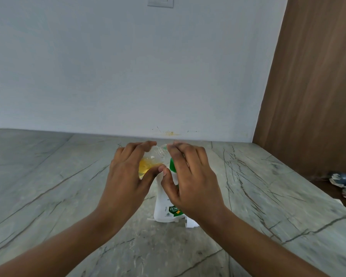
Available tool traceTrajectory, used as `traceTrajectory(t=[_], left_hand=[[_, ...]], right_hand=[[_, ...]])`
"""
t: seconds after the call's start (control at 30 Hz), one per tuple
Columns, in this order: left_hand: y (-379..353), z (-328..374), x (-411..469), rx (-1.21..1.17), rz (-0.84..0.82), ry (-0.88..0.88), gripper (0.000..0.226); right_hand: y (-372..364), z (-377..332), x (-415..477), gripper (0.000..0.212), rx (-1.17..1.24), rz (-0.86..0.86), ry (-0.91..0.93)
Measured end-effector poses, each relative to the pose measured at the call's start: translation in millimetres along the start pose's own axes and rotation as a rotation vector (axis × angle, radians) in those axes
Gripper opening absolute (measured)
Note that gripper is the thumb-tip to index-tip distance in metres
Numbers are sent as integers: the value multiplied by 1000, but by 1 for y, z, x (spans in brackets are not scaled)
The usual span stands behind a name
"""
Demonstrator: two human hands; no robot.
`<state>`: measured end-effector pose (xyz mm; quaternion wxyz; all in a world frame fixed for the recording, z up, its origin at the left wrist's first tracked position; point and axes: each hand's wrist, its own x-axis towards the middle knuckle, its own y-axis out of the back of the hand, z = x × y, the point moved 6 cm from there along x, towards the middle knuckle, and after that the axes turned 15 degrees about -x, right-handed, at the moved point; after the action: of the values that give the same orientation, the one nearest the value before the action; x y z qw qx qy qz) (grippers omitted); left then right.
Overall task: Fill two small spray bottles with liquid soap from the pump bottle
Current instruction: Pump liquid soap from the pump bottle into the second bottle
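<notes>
Head view: one small spray bottle (148,162) is gripped in the left hand (126,176). It is tilted, with its bare neck held close to the green pump head (171,164) of the single pump bottle (166,204), which is stood on the stone counter (68,196). Yellow soap is seen in the bottle's lower part, so the first fill is judged under way, not finished. The right hand (190,176) is arched over the pump head; whether that is pressed or gripped cannot be told. Counted: two hands, one pump bottle, one spray bottle. A second spray bottle is not seen.
</notes>
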<state>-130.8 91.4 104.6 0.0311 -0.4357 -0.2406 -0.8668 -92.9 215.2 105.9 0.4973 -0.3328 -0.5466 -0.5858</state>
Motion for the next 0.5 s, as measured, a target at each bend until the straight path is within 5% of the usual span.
traceTrajectory(t=[0.5], left_hand=[[-3, -4, -5, -10, -13, 25, 49]], right_hand=[[-4, -1, -3, 38, 0, -26, 18]])
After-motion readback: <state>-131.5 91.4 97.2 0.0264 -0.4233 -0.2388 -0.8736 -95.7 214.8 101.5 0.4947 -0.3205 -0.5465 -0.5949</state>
